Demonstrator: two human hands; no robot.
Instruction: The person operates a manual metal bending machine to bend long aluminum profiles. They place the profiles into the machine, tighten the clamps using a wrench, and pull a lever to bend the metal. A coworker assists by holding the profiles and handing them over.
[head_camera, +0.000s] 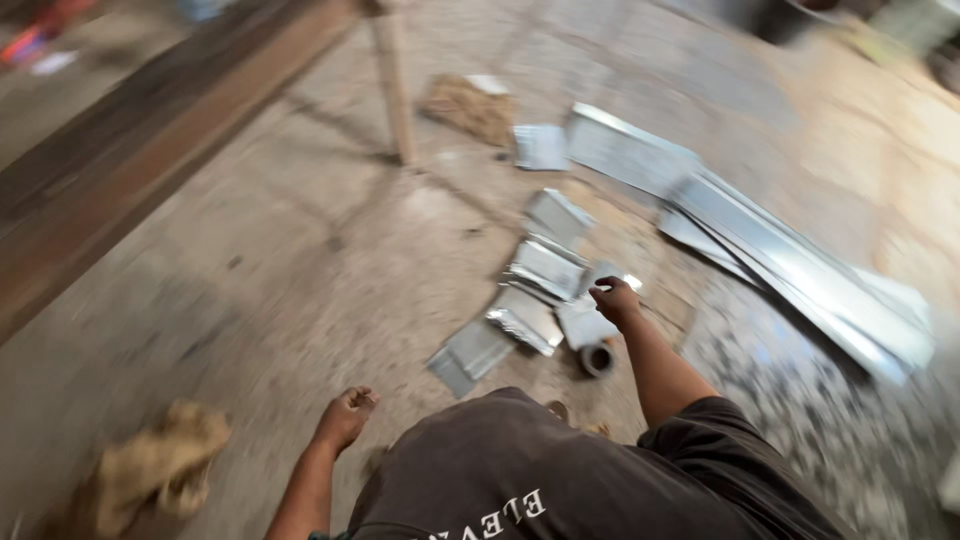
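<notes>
My right hand (614, 301) reaches forward and grips the edge of a small shiny sheet-metal piece (588, 322) on the concrete floor. Around it lie several more bent metal pieces (545, 268), spread in a loose pile. A small dark tape roll (598, 359) sits on the floor just below that hand. My left hand (346, 416) hangs low at the left with fingers loosely curled, holding nothing that I can see. The frame is blurred by motion.
Long metal sheets (800, 265) lie stacked at the right. A wooden post (393, 85) stands ahead, with a dark wooden beam (130, 150) running along the left. A crumpled tan sack (150, 470) lies at lower left, another brown bundle (468, 105) behind the post.
</notes>
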